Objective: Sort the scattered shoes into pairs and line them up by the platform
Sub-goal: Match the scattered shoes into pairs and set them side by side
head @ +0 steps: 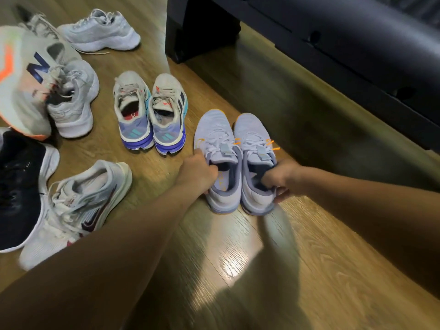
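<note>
Gripping collars of two lavender mesh trainers, left hand on one, right hand on other; set on wood floor right of blue-soled white pair, near black platform. Risk: uneven push, splaying toes, skewing row.

lavender shoes 2 | blue-heeled striped shoes 2 | plain white shoes 2 | N-logo shoe 1 | black shoe 1 | swoosh shoe at least 1
</note>
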Demonstrator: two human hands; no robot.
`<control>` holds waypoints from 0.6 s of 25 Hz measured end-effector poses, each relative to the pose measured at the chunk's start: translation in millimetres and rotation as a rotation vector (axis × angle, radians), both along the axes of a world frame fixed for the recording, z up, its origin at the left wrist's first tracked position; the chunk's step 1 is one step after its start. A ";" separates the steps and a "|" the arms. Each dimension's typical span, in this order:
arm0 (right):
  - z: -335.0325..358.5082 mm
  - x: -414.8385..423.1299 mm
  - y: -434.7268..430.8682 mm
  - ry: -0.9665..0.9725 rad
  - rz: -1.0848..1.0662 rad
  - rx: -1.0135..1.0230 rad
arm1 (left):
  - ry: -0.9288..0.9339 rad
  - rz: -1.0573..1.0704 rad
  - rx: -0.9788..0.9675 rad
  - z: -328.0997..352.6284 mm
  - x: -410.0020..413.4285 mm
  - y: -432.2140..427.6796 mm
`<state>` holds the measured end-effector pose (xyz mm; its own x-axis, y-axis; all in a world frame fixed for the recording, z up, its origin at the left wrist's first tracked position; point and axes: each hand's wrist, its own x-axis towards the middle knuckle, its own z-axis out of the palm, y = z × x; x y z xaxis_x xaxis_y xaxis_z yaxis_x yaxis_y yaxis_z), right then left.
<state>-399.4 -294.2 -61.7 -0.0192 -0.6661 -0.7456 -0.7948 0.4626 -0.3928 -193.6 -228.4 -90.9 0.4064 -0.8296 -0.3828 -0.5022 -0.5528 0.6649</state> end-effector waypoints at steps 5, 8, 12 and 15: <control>5.7 -7.3 -1.8 -0.059 0.047 0.007 | -0.014 -0.065 0.046 10.1 10.2 0.4; 8.9 -2.7 -3.5 -0.015 0.127 0.002 | 0.033 -0.072 0.060 8.2 14.1 9.0; 4.9 7.9 -6.1 0.022 0.190 -0.181 | 0.134 0.006 0.051 8.6 11.5 20.5; 5.4 8.3 -16.1 0.109 0.265 -0.230 | 0.096 0.008 0.020 7.3 -3.4 29.1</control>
<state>-391.1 -310.2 -56.2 0.1053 -0.8083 -0.5792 -0.9184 0.1444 -0.3684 -197.0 -199.3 -83.5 0.3737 -0.8181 -0.4371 -0.4324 -0.5706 0.6982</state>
